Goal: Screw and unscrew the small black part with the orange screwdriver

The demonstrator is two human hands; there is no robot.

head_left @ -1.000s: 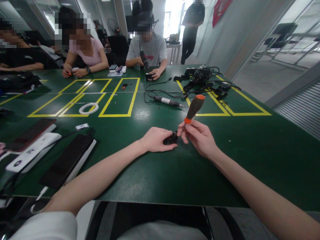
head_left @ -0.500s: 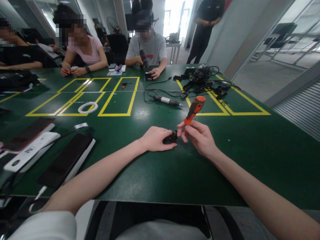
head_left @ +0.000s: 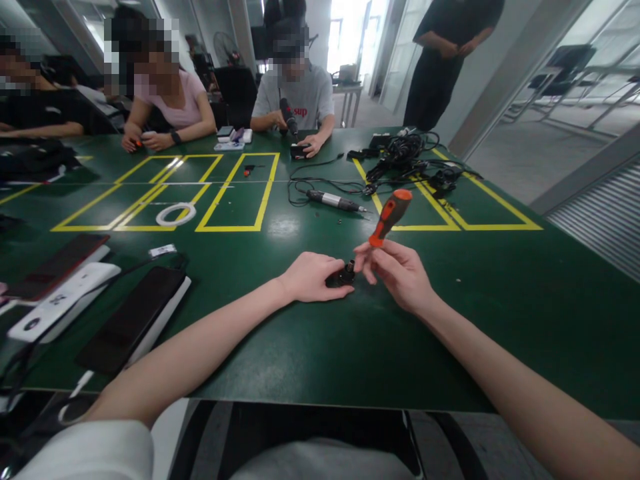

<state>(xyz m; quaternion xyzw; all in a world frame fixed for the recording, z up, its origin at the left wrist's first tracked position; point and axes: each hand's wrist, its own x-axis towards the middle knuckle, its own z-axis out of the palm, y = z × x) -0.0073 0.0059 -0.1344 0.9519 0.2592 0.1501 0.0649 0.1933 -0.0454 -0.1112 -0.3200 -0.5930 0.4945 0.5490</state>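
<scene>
Your left hand (head_left: 317,277) is curled low on the surface (head_left: 280,360), thumb and fingers closed around a small black part (head_left: 347,275), and there's that part, between the middle of the tabletop and its near edge. Just to its right, your right hand (head_left: 397,273) has its fingers pinched narrow on the screwdriver (head_left: 391,217), right below the collar of its orange-and-grey handle! The handle stands up, tilted with its top to the right; the tip is hidden, so whether it touches the part, you can't tell from here.

Straight beyond your hands lies a pen-shaped power tool (head_left: 333,201), its cord looping back towards the far edge. Over by the far right corner, a heap of black cables (head_left: 400,160) sprawls across yellow tape frames (head_left: 425,229). Out left, a white ring (head_left: 160,218) lies flat, and down towards the near left corner sits a dark phone (head_left: 131,320) beside a white block (head_left: 70,293). At the far edge, a co-worker in grey (head_left: 295,87) grips a dark drill (head_left: 289,117).
</scene>
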